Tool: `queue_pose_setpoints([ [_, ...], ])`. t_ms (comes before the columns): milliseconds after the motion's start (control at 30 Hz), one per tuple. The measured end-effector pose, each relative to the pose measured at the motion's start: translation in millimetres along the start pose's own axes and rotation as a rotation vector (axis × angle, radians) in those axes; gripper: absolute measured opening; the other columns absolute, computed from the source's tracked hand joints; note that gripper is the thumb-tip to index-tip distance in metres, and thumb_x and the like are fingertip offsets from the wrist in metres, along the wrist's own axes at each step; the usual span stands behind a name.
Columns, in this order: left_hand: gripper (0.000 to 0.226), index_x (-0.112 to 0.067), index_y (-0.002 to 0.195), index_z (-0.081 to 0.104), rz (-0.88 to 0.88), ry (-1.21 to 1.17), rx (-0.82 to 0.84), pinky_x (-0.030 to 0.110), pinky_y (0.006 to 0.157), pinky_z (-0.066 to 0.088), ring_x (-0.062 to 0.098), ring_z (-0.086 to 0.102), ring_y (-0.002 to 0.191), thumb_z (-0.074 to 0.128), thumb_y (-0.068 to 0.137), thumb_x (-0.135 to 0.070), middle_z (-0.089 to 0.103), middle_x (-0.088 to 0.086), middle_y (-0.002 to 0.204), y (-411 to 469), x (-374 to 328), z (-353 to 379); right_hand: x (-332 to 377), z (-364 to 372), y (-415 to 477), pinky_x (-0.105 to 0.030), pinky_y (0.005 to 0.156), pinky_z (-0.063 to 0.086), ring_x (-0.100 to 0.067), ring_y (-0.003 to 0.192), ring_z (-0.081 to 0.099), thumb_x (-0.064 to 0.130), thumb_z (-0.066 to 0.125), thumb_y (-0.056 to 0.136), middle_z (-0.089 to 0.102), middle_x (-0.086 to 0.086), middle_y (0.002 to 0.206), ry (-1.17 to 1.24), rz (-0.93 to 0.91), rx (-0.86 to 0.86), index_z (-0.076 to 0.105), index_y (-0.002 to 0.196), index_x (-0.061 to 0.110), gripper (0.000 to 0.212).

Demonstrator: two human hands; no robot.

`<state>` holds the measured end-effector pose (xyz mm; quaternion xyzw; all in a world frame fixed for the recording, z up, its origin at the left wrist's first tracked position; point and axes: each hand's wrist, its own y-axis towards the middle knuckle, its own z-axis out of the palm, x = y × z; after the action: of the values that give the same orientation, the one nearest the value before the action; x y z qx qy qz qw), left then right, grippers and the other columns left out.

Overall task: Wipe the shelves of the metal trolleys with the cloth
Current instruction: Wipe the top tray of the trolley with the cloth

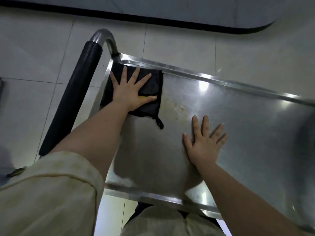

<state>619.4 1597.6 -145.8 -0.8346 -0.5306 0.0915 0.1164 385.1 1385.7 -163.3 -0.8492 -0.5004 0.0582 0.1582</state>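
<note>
At the far left of my feed I see a pale rolled-up sleeve (pixel 51 193), and beyond it the trolley's handle (pixel 73 97), a black padded grip that ends in a bare curved steel tube joining the far left corner of the shelf (pixel 247 125). My left hand (pixel 131 94) lies flat on the cloth (pixel 153 82), its fingers straight and fanned apart, the palm pressing down without curling round anything.

The cloth is black and folded into a rough square. It sits in that far left corner of the top shelf, touching the raised rim. A sliver of yellow (pixel 144 97) shows at a fold just beside my thumb, and a small black hanging loop (pixel 159 123) trails from its near right corner onto the bare metal.

Just right of the cloth I make out faint yellowish stains (pixel 177 106) on the steel. The shelf itself is brushed stainless metal with a low raised edge and bright glints of reflected light.

Further right, my right hand (pixel 204 143) rests palm down on the bare shelf, fingers straight and spread, well apart from the cloth and slightly blurred. Pale floor tiles (pixel 170 43) lie beyond the trolley.
</note>
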Motion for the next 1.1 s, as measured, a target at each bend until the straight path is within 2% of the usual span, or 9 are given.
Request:
queue_pose_setpoints([
  [167, 0.087, -0.054, 0.150, -0.010, -0.013, -0.034, 0.011, 0.075, 0.108, -0.009, 0.038, -0.017, 0.148, 0.005, 0.074, -0.093, -0.011, -0.006, 0.165, -17, -14, 5, -1, -1, 0, -0.064, 0.112, -0.015, -0.044, 0.144, -0.024, 0.077, 0.003, 0.085, -0.017, 0.008, 0.163, 0.006, 0.007, -0.006, -0.010, 0.152, 0.048, 0.074],
  [233, 0.087, -0.053, 0.151, -0.008, 0.017, -0.055, -0.002, 0.076, 0.107, -0.006, 0.039, -0.016, 0.148, 0.005, 0.074, -0.092, -0.009, -0.005, 0.165, -61, -22, 18, -1, -2, -1, -0.064, 0.112, -0.016, -0.044, 0.144, -0.025, 0.077, 0.004, 0.085, -0.017, 0.008, 0.163, 0.004, 0.007, 0.001, -0.010, 0.152, 0.048, 0.074],
  [367, 0.087, -0.049, 0.154, 0.008, 0.094, -0.052, 0.023, 0.078, 0.106, 0.000, 0.044, -0.003, 0.149, 0.017, 0.079, -0.091, 0.003, -0.001, 0.166, -174, -48, 54, 0, -5, -2, -0.065, 0.112, -0.016, -0.044, 0.143, -0.026, 0.075, 0.006, 0.086, -0.018, 0.007, 0.163, 0.006, 0.003, 0.016, -0.012, 0.152, 0.048, 0.073],
  [433, 0.086, -0.047, 0.154, 0.014, 0.105, -0.030, 0.043, 0.079, 0.105, 0.002, 0.045, 0.002, 0.149, 0.018, 0.079, -0.090, 0.010, 0.001, 0.165, -200, -52, 62, 0, -5, -3, -0.065, 0.112, -0.016, -0.045, 0.143, -0.026, 0.074, 0.007, 0.088, -0.019, 0.006, 0.163, -0.002, -0.001, 0.012, -0.012, 0.152, 0.046, 0.072],
  [533, 0.086, -0.051, 0.153, 0.013, 0.088, -0.026, 0.005, 0.078, 0.106, -0.001, 0.041, -0.001, 0.150, 0.013, 0.077, -0.092, 0.008, -0.003, 0.165, -169, -45, 53, 0, -2, -6, -0.067, 0.112, -0.013, -0.046, 0.143, -0.026, 0.072, 0.009, 0.090, -0.019, 0.004, 0.163, -0.008, -0.015, -0.002, -0.013, 0.153, 0.044, 0.072],
  [667, 0.087, -0.058, 0.149, -0.004, -0.045, -0.074, -0.014, 0.073, 0.108, -0.012, 0.032, -0.018, 0.149, 0.011, 0.072, -0.095, -0.010, -0.012, 0.164, -56, -46, 21, 0, 2, -5, -0.068, 0.112, -0.010, -0.048, 0.143, -0.022, 0.071, 0.012, 0.092, -0.014, 0.002, 0.164, -0.012, -0.013, -0.021, -0.008, 0.154, 0.041, 0.072],
  [800, 0.085, -0.058, 0.149, -0.004, 0.015, -0.078, 0.006, 0.074, 0.108, -0.011, 0.034, -0.018, 0.149, 0.016, 0.074, -0.094, -0.012, -0.013, 0.164, 28, -67, -3, -4, 1, 1, -0.068, 0.112, -0.012, -0.048, 0.142, -0.025, 0.071, 0.012, 0.091, -0.019, 0.003, 0.162, -0.019, -0.011, -0.008, -0.013, 0.153, 0.043, 0.073],
  [967, 0.084, -0.057, 0.149, -0.009, 0.066, -0.063, -0.017, 0.073, 0.109, -0.008, 0.035, -0.019, 0.148, 0.012, 0.075, -0.092, -0.014, -0.012, 0.164, -25, -67, 14, -2, -2, -1, -0.067, 0.111, -0.016, -0.046, 0.141, -0.031, 0.073, 0.008, 0.089, -0.023, 0.004, 0.162, -0.020, -0.002, 0.024, -0.016, 0.151, 0.045, 0.073],
  [1100, 0.085, -0.051, 0.153, 0.011, 0.106, -0.049, -0.042, 0.076, 0.107, 0.001, 0.041, -0.001, 0.150, 0.026, 0.077, -0.088, 0.007, -0.006, 0.165, -147, -67, 49, -4, -4, 0, -0.068, 0.110, -0.017, -0.045, 0.139, -0.034, 0.072, 0.009, 0.091, -0.024, 0.004, 0.162, 0.007, -0.019, 0.036, -0.017, 0.151, 0.045, 0.071],
])
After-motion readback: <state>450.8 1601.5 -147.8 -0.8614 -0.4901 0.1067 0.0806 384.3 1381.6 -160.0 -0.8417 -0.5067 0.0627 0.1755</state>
